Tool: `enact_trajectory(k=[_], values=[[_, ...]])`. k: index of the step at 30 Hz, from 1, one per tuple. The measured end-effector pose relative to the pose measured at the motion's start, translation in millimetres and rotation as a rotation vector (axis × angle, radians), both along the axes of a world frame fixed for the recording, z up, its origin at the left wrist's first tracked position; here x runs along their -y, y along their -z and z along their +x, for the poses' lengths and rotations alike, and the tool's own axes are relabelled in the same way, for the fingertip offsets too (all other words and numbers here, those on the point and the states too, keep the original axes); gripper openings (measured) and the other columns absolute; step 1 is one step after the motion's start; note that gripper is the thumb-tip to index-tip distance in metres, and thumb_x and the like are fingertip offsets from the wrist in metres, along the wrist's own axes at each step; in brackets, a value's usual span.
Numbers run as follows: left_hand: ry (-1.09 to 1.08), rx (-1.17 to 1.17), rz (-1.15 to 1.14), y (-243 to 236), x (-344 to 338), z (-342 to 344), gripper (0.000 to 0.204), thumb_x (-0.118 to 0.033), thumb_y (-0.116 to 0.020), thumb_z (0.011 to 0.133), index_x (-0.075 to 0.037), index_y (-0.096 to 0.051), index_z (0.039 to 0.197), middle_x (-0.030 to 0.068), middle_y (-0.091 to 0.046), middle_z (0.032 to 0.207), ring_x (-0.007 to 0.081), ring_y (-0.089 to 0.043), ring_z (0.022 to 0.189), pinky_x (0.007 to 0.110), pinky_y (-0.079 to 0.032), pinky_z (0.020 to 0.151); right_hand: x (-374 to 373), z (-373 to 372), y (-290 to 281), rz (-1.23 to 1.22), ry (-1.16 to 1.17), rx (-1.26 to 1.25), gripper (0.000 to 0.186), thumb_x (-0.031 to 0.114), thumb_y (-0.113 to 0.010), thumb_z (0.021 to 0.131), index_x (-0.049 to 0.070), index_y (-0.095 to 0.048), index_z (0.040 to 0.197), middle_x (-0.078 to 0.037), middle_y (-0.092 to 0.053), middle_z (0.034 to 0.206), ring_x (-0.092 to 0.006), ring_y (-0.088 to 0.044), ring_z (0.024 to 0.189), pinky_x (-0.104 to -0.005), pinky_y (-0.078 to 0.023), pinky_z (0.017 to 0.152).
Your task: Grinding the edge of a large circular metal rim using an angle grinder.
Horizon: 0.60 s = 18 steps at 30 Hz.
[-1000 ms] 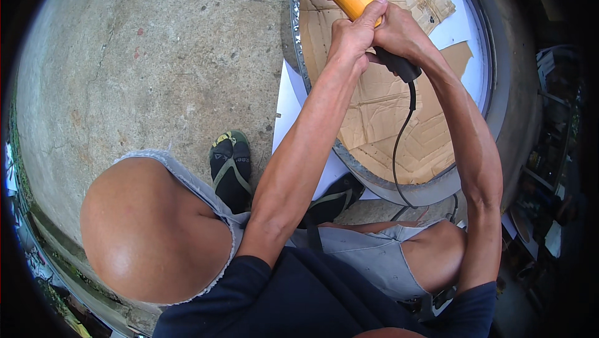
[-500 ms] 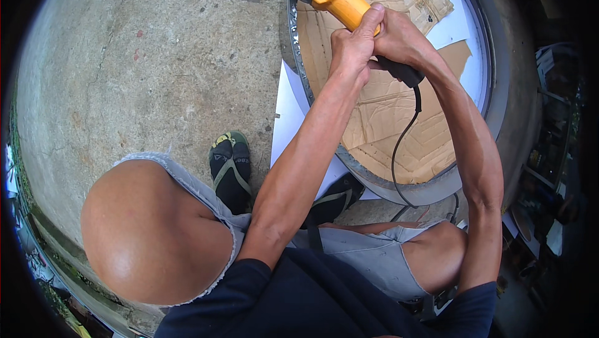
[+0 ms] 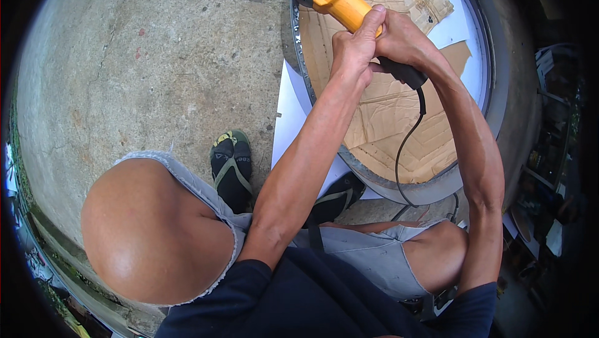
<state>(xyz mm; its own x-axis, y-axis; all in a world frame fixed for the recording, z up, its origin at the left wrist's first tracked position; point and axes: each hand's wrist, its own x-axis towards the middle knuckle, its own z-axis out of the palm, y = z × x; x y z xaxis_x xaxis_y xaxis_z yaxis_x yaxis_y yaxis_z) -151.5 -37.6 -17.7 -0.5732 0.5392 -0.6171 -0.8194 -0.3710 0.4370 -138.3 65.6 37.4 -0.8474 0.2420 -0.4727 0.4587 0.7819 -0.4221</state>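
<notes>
A yellow angle grinder [image 3: 350, 9] with a grey head is gripped in both my hands. My left hand [image 3: 354, 51] is closed around the near end of its yellow body. Beside it, my right hand [image 3: 399, 37] wraps the rear part, and the black tail end sticks out below. The grinder's head rests at or just over the left rim of a large grey ring-shaped frame [image 3: 424, 196]; its disc is hidden. Brown cardboard [image 3: 368, 127] lies inside the ring. From the grinder's tail a black cord [image 3: 407, 137] curves down over the cardboard and the rim.
White sheets [image 3: 286, 116] lie under the ring and at its right inside edge. My sandalled left foot [image 3: 231, 169] stands on the concrete floor [image 3: 156, 76], and the other foot [image 3: 340, 196] is close to the ring. Cluttered shelving [image 3: 552, 126] stands in shadow at far right.
The grinder and both hands have shifted very slightly to the right along the rim. The cord has swung a little to the right.
</notes>
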Motion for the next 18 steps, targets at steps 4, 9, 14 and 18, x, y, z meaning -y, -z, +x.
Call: enact_trajectory(k=[4, 9, 14, 18], values=[[0.005, -0.009, -0.004, -2.0, 1.8, -2.0, 0.064, -0.039, -0.077, 0.079, 0.013, -0.056, 0.11, 0.0263, -0.062, 0.103, 0.0383, -0.066, 0.091, 0.062, -0.056, 0.067, 1.3, -0.9, 2.9, 0.017, 0.029, 0.007, 0.053, 0.03, -0.074, 0.061, -0.007, -0.063, 0.098, -0.024, -0.068, 0.083, -0.0332, -0.069, 0.076, -0.0404, -0.054, 0.069], [0.011, -0.006, -0.023, -2.0, 2.6, -0.8, 0.064, -0.038, -0.076, 0.08, 0.013, -0.055, 0.112, 0.0266, -0.062, 0.104, 0.0387, -0.066, 0.091, 0.062, -0.056, 0.066, 1.9, 2.6, 7.2, 0.021, 0.007, -0.019, 0.053, 0.029, -0.074, 0.061, -0.008, -0.063, 0.097, -0.025, -0.068, 0.083, -0.0335, -0.069, 0.077, -0.0397, -0.054, 0.068], [0.019, 0.016, 0.01, -4.9, -3.8, 3.3, 0.065, -0.039, -0.078, 0.078, 0.013, -0.056, 0.111, 0.0269, -0.061, 0.104, 0.0393, -0.065, 0.092, 0.063, -0.056, 0.068, -4.5, 5.7, -2.1, 0.018, 0.002, 0.032, 0.054, 0.029, -0.074, 0.061, -0.009, -0.063, 0.097, -0.026, -0.068, 0.083, -0.0341, -0.069, 0.077, -0.0393, -0.055, 0.069], [0.014, -0.003, -0.05, 7.7, 17.5, -10.1, 0.065, -0.039, -0.077, 0.078, 0.013, -0.055, 0.111, 0.0269, -0.061, 0.104, 0.0395, -0.065, 0.092, 0.064, -0.055, 0.068, 13.8, -9.3, 14.6, -0.016, 0.0, -0.003, 0.053, 0.029, -0.073, 0.06, -0.009, -0.063, 0.096, -0.026, -0.068, 0.083, -0.0337, -0.069, 0.077, -0.0396, -0.055, 0.069]])
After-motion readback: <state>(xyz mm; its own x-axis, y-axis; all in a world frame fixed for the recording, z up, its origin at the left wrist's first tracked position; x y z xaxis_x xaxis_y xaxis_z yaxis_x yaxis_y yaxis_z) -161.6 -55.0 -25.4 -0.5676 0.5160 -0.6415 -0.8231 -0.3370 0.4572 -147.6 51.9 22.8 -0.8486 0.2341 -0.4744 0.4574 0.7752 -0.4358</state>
